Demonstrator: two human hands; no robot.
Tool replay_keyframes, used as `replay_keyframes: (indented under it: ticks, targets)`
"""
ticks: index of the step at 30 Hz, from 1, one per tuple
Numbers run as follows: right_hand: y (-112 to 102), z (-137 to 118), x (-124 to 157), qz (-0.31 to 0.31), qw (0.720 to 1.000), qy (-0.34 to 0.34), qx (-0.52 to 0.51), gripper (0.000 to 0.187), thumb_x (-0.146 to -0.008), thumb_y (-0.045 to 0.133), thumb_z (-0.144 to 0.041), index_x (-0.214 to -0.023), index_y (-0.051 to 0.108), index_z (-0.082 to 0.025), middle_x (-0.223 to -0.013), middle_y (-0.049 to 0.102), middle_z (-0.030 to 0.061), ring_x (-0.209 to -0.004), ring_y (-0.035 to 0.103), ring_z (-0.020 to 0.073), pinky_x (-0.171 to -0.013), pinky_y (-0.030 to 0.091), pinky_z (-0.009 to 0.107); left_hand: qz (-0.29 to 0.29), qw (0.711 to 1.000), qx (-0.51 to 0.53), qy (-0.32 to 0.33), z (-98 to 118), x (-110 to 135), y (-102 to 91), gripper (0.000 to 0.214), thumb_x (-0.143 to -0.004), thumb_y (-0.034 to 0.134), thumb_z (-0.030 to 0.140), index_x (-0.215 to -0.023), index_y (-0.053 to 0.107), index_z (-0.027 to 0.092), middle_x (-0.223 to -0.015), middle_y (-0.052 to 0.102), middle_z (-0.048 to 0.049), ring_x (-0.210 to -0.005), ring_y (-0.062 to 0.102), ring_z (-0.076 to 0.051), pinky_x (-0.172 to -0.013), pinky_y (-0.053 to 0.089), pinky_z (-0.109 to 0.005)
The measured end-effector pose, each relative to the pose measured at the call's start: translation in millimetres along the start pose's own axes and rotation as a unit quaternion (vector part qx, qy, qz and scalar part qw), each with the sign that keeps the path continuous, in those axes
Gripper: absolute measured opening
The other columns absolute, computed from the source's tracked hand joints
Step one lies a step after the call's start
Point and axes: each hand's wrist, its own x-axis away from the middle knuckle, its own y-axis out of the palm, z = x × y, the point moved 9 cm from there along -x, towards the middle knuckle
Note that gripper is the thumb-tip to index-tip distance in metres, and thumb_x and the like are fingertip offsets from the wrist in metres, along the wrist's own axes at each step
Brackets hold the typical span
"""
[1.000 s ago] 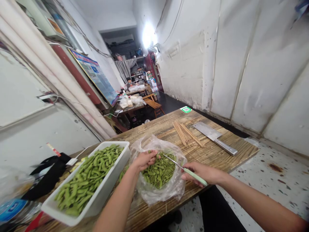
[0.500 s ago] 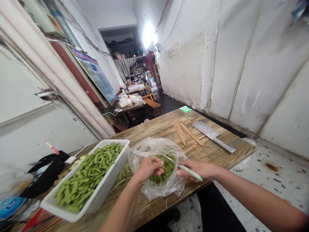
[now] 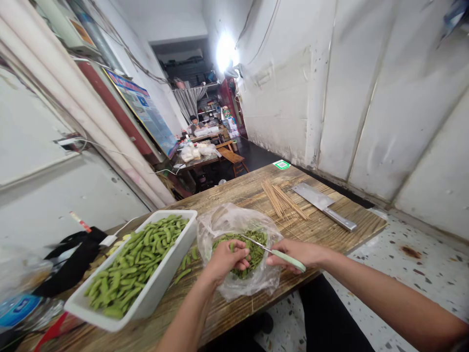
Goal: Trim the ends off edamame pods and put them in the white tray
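My right hand point(image 3: 291, 255) is closed around the pale green handles of a pair of scissors point(image 3: 286, 259). The metal blades point left over a clear plastic bag point(image 3: 208, 225) that lies spread open on the table. Inside the bag is a heap of small green trimmings point(image 3: 256, 238). My left hand point(image 3: 229, 259) is over the left part of the bag, its fingers curled, with a bit of green edamame pod point(image 3: 231, 247) showing at the fingers; most of that pod is hidden. To the left, a white tub point(image 3: 157, 274) is filled with edamame pods point(image 3: 139, 264).
Several loose pods point(image 3: 184, 266) lie between tub and bag. Beyond the bag are wooden skewers point(image 3: 282, 200) and a cleaver point(image 3: 322, 205) on the wooden table point(image 3: 220, 193). A plastic bottle point(image 3: 22, 313) is at far left. Another person point(image 3: 194, 122) is at a table farther back.
My left hand has shifted slightly lower and right, and its fingers look a little looser. The scissors stay over the bag, their tips slightly farther left.
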Motion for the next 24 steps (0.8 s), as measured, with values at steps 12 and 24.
replay_keyframes:
  ticks: [12,24]
  targets:
    - [-2.0,-1.1,9.6,-0.009,1.0,-0.002,0.005,0.048,-0.074,0.059,-0.061,-0.086,0.049,-0.015,-0.056,0.043,-0.0081,-0.042,0.041,0.0041,-0.036,0.032,0.014,-0.042,0.988,0.148,-0.033,-4.4,0.3,5.2,0.032,-0.059,0.081,0.026,-0.066,0.052,0.013,-0.051,0.055,0.0027,-0.037,0.038,0.0,-0.035,0.025,-0.009]
    - [13.2,-8.3,16.7,0.001,0.998,-0.037,-0.06,0.044,-0.076,0.058,-0.058,-0.072,0.046,-0.016,-0.055,0.044,-0.0069,-0.039,0.041,0.0037,-0.035,0.034,0.014,0.142,0.929,0.34,-0.029,-7.4,11.1,1.4,0.017,-0.075,0.059,-0.006,-0.064,0.059,0.008,-0.069,0.064,-0.0049,-0.061,0.064,-0.008,-0.049,0.052,-0.01]
